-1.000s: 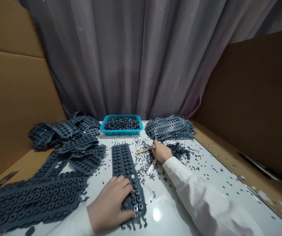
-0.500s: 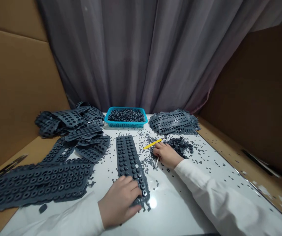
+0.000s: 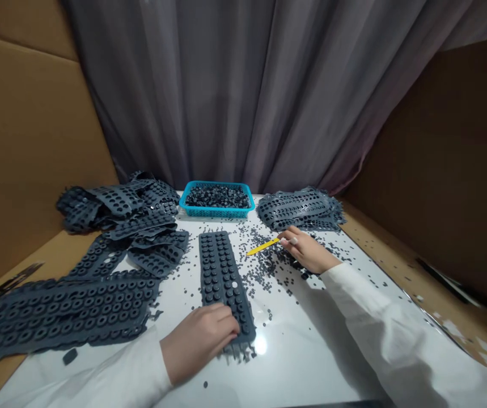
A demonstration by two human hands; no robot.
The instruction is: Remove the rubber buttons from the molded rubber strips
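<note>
On a white bench (image 3: pixel 298 362), the person's 2 hands work around a dark grey rubber keypad strip (image 3: pixel 221 272) lying lengthwise at the centre. The left grip (image 3: pixel 198 345) rests palm-down on the strip's near end, unclamped, its weight a sound way to stop the strip sliding. The right grip (image 3: pixel 306 252) reaches over scattered rubber pieces (image 3: pixel 264 272), fingertips just beside a yellow stick (image 3: pixel 262 246); whether it is apart or closed on the stick, I cannot tell. A blue basket (image 3: pixel 215 212) of pieces sits beyond.

Dark grey rubber keypad sheet (image 3: pixel 217 272), flat, w/ round btns
</note>
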